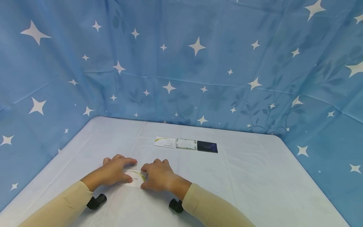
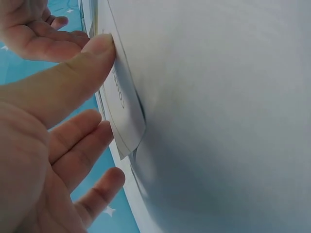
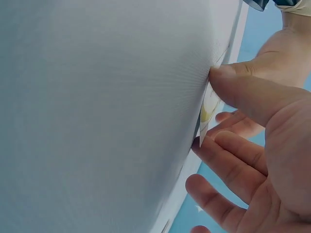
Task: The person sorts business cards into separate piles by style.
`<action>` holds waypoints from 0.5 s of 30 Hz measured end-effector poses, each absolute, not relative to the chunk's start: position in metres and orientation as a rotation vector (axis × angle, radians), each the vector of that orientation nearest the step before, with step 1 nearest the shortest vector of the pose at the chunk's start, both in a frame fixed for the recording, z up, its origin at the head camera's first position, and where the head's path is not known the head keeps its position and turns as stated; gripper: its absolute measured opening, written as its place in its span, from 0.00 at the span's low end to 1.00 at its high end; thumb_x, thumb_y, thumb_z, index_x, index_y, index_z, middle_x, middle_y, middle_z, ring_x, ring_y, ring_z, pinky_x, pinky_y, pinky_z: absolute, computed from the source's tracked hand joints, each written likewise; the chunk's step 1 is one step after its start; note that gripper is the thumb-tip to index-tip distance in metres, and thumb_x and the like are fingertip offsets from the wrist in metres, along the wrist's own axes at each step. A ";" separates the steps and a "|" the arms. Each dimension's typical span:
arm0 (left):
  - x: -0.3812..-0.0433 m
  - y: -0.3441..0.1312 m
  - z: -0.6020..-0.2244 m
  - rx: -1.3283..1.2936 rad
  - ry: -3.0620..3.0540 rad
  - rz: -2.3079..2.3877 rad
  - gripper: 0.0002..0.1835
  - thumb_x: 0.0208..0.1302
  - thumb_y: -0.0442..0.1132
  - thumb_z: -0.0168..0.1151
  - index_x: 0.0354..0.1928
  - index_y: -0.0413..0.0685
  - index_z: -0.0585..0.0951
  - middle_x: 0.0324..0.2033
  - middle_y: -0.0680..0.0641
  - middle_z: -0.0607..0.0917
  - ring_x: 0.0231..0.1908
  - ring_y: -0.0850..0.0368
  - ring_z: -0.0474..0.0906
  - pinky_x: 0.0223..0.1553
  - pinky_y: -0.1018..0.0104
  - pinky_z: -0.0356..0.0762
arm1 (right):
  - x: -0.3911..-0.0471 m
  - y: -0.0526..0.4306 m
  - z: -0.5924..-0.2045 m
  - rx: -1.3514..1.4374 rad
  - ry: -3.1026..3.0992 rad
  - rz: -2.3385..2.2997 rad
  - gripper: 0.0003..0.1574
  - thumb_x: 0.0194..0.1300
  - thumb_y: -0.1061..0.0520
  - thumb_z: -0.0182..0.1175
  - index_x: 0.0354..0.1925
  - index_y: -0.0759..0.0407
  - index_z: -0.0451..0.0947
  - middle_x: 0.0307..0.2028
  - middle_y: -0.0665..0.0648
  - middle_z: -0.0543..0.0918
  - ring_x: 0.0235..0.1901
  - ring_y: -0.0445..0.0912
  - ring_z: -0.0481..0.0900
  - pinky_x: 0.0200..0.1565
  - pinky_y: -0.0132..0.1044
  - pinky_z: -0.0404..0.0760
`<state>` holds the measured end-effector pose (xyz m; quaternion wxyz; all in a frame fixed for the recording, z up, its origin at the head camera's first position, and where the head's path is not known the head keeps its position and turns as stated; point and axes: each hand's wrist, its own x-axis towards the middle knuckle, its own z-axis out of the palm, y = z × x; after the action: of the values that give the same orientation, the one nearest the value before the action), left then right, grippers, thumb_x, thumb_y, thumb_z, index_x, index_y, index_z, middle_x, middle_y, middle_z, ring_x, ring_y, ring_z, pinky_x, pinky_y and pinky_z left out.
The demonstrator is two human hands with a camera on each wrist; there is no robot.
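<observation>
A white business card (image 1: 135, 178) with a gold-green curved band and printed text is between the two hands on the white table. My left hand (image 1: 117, 170) rests its thumb (image 2: 100, 47) on the card's left part, the other fingers spread loosely beyond it. From the right, my right hand (image 1: 159, 175) holds the card by its edges, thumb (image 3: 224, 80) on the near edge and a finger at the far edge. One corner of the card (image 3: 209, 107) stands slightly off the cloth in the right wrist view. Whether more cards lie beneath it I cannot tell.
Farther back, three items lie in a row: a white card with a gold-green band (image 1: 164, 142), a leaf-bordered white card (image 1: 186, 144) and a dark blue card (image 1: 207, 146). A blue star-patterned curtain (image 1: 181, 63) surrounds the white-clothed table (image 1: 255, 176).
</observation>
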<state>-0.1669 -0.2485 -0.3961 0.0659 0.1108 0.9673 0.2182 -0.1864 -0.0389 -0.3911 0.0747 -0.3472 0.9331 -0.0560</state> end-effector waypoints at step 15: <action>-0.161 -0.252 -0.392 0.382 2.920 0.625 0.36 0.43 0.50 0.82 0.58 0.53 0.82 0.50 0.51 0.81 0.55 0.47 0.70 0.44 0.46 0.56 | -0.185 -0.041 -0.390 -1.081 2.850 -0.028 0.31 0.59 0.33 0.68 0.57 0.40 0.81 0.42 0.37 0.83 0.43 0.40 0.72 0.47 0.43 0.66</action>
<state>-0.1612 -0.2519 -0.3922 0.0657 0.1265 0.9679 0.2071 -0.1851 -0.0408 -0.3901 0.0464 -0.3542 0.9340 -0.0090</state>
